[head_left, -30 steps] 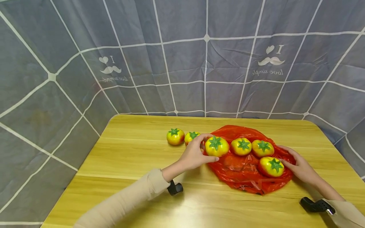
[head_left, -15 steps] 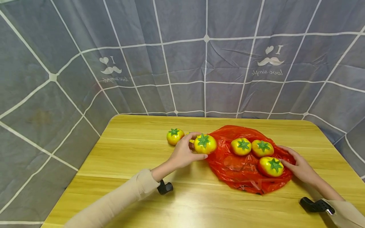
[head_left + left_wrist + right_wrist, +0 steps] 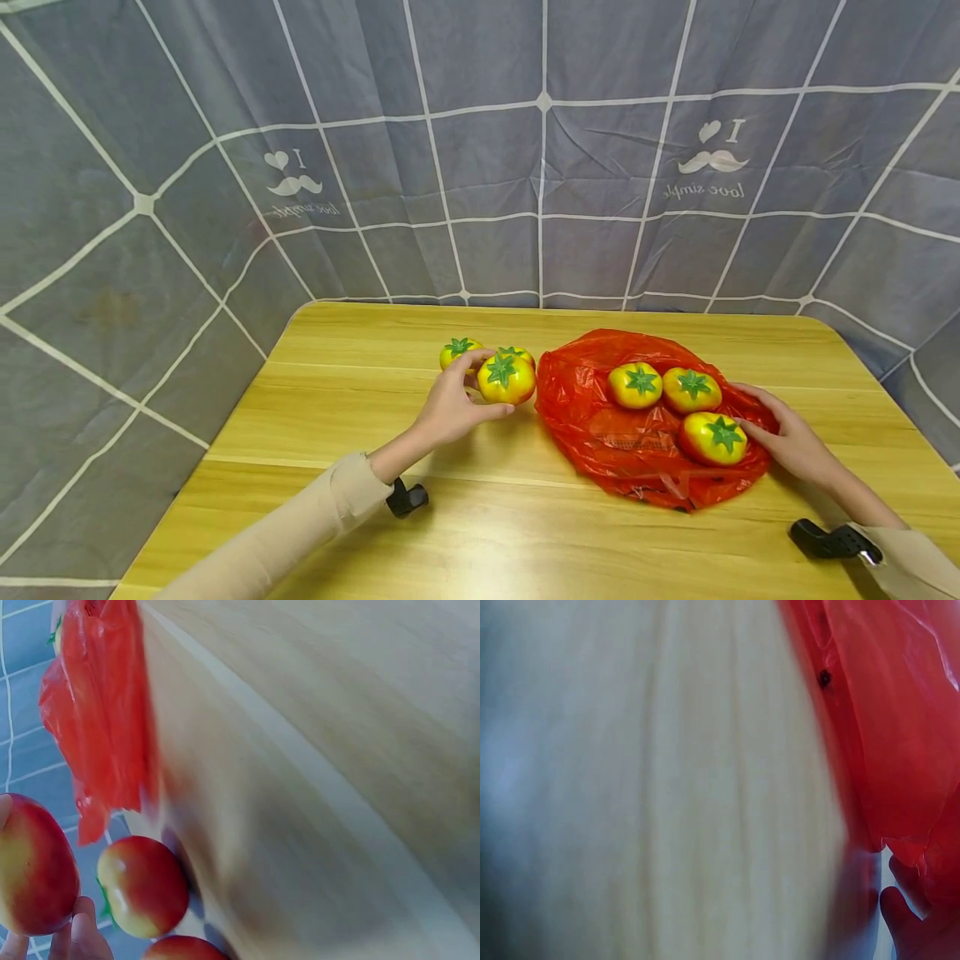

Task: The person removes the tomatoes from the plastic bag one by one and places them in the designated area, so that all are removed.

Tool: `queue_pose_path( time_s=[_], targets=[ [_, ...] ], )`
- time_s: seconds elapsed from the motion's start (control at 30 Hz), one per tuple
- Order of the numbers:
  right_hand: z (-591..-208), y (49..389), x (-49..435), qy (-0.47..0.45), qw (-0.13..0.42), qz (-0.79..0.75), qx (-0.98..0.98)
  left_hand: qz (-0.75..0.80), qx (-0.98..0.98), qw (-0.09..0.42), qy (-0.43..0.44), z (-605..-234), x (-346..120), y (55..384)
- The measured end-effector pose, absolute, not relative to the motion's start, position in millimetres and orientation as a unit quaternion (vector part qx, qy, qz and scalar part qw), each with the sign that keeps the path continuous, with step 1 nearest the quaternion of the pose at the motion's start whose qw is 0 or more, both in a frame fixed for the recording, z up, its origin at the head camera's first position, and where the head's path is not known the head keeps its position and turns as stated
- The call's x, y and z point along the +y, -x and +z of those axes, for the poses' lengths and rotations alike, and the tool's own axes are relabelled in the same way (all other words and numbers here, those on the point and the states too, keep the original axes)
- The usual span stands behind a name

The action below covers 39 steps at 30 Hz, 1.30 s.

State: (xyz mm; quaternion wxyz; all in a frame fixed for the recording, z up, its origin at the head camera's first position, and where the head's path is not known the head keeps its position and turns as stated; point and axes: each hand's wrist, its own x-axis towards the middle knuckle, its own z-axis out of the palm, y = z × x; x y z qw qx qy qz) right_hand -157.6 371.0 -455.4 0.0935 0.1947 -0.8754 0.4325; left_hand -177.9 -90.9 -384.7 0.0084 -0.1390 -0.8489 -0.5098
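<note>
My left hand (image 3: pixel 452 402) grips a yellow-red tomato (image 3: pixel 507 380) with a green star-shaped leaf top, thumb in front and fingers behind. In the left wrist view this tomato (image 3: pixel 36 870) shows above the fingertips. Just behind it, partly hidden, is another tomato (image 3: pixel 520 354), and one more tomato (image 3: pixel 457 352) sits to its left on the table. My right hand (image 3: pixel 795 442) rests at the right edge of a spread red plastic bag (image 3: pixel 630 458), thumb and fingers apart. On the bag lie three tomatoes (image 3: pixel 635 386). The right wrist view shows my fingertips (image 3: pixel 900 904) beside the bag.
Everything stands on a light wooden table (image 3: pixel 337 400) with rounded far corners. A grey curtain (image 3: pixel 480 167) with white grid lines hangs behind it and along both sides. Black straps (image 3: pixel 408 497) sit at both wrists.
My left hand has carried its tomato leftward off the red bag, to in front of the tomatoes on the table. My right hand and the bag stay in place.
</note>
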Motion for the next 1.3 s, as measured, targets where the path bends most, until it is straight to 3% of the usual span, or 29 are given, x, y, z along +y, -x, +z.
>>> queue_pose_path(
  time_s=[1.3],
  targets=[
    [-458.1,157.9,375.8,-0.196,0.093,0.425,-0.879,-0.494,-0.869,0.013,-0.008,-385.3,-179.5,177.3]
  ],
)
